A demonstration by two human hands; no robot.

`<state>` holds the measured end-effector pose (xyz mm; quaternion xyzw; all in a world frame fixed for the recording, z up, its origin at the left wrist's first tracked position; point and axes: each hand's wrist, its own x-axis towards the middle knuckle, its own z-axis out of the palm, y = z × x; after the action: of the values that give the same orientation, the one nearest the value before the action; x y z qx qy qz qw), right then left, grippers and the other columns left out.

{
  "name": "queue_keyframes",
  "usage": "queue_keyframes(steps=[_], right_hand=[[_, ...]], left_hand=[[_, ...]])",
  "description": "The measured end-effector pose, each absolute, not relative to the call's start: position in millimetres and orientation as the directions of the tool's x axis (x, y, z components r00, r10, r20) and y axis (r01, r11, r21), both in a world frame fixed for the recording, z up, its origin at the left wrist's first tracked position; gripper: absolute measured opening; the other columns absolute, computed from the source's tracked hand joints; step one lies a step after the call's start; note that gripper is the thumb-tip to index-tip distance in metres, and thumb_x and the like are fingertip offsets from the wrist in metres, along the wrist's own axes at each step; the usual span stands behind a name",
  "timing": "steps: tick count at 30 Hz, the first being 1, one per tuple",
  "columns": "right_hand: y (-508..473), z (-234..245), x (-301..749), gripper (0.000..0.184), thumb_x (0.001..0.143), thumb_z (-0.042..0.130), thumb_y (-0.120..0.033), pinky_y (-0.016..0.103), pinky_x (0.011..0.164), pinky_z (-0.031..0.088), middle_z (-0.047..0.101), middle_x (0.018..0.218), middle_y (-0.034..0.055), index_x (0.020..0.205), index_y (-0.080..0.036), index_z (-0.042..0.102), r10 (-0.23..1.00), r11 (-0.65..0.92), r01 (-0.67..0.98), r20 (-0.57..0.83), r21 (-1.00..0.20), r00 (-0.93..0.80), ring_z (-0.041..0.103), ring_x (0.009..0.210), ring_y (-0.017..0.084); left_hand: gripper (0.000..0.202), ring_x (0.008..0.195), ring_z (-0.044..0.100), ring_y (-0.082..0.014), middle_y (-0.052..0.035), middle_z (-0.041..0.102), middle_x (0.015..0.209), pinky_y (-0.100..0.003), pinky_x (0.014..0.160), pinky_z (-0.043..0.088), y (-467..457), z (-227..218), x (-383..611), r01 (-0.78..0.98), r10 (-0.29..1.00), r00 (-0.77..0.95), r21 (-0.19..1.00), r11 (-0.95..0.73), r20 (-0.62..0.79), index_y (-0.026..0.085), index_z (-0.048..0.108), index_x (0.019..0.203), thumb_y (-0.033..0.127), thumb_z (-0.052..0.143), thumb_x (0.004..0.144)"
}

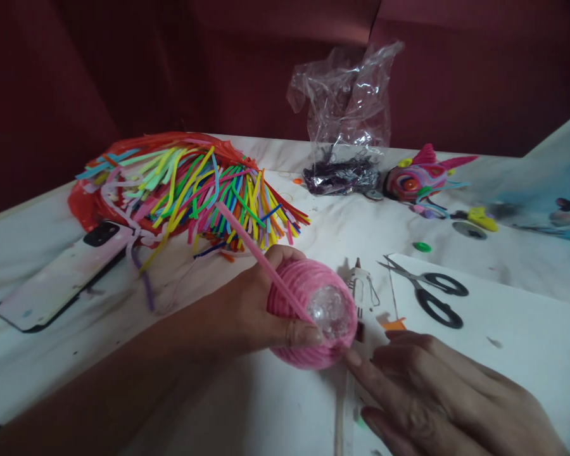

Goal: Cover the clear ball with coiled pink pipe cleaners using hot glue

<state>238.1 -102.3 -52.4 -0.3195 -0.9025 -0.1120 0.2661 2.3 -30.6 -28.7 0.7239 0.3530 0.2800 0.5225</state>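
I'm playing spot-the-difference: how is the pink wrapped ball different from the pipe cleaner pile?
The pink wrapped ball is pink with a clear end; the pipe cleaner pile is many colours. The left hand holds the ball; the pile lies on the table. The ball's strands wind round; the pile's spread loosely. Both have thin strands.

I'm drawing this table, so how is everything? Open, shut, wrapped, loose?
Pink ball: wrapped, except its clear end
Pink strip: one end sticking out free
Left hand: gripping the ball
Right hand: index fingertip at the ball's edge
Scissors: slightly open
Phone: camera side up
Fuzzy strips: spread in a loose heap
Clear bag: upright, crumpled, dark stuff inside
Glue gun: on or off, can't tell
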Motion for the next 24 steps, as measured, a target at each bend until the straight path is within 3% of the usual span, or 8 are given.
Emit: queue_keyframes(steps=[5,14,20,24], right_hand=[[-94.7,-46.4,234.3,0.023,0.098,0.038,-0.021,0.032,0.06,0.055,0.063,0.079,0.0069,0.111,-0.013,0.057,0.42,0.767,0.612,0.572,0.192,-0.705,0.063,0.074,0.022],[-93.2,-44.9,232.5,0.024,0.099,0.037,-0.02,0.031,0.06,0.056,0.066,0.078,0.0062,0.109,-0.01,0.056,0.405,0.787,0.587,0.559,0.189,-0.724,0.064,0.073,0.021],[-94.8,-43.8,230.7,0.026,0.095,0.037,-0.009,0.035,0.057,0.054,0.066,0.076,0.0056,0.113,-0.011,0.056,0.402,0.768,0.594,0.539,0.241,-0.74,0.064,0.068,0.023],[-96.7,-45.3,229.9,0.024,0.096,0.037,-0.011,0.034,0.06,0.055,0.067,0.079,0.0059,0.104,-0.013,0.059,0.422,0.763,0.607,0.54,0.222,-0.728,0.065,0.072,0.023]], left_hand=[[0.058,0.101,0.054,-0.0225,-0.0031,0.056,0.109,-0.036,0.084,0.047,-30.0,-25.0,3.4,0.236,0.801,0.599,0.956,-0.174,-0.002,0.021,0.045,0.11,0.04,0.078,0.067],[0.052,0.096,0.054,-0.0202,-0.0013,0.056,0.102,-0.033,0.08,0.047,-33.7,-22.8,4.6,0.186,0.784,0.62,0.975,-0.124,-0.019,0.021,0.045,0.108,0.037,0.077,0.069],[0.055,0.097,0.054,-0.021,-0.0021,0.053,0.106,-0.033,0.079,0.048,-33.9,-26.9,2.7,0.178,0.802,0.597,0.977,-0.118,-0.011,0.023,0.042,0.116,0.039,0.072,0.073],[0.039,0.098,0.053,-0.0199,-0.0003,0.053,0.106,-0.033,0.083,0.047,-32.9,-28.7,0.0,0.155,0.774,0.632,0.983,-0.094,-0.026,0.025,0.047,0.111,0.033,0.067,0.079]])
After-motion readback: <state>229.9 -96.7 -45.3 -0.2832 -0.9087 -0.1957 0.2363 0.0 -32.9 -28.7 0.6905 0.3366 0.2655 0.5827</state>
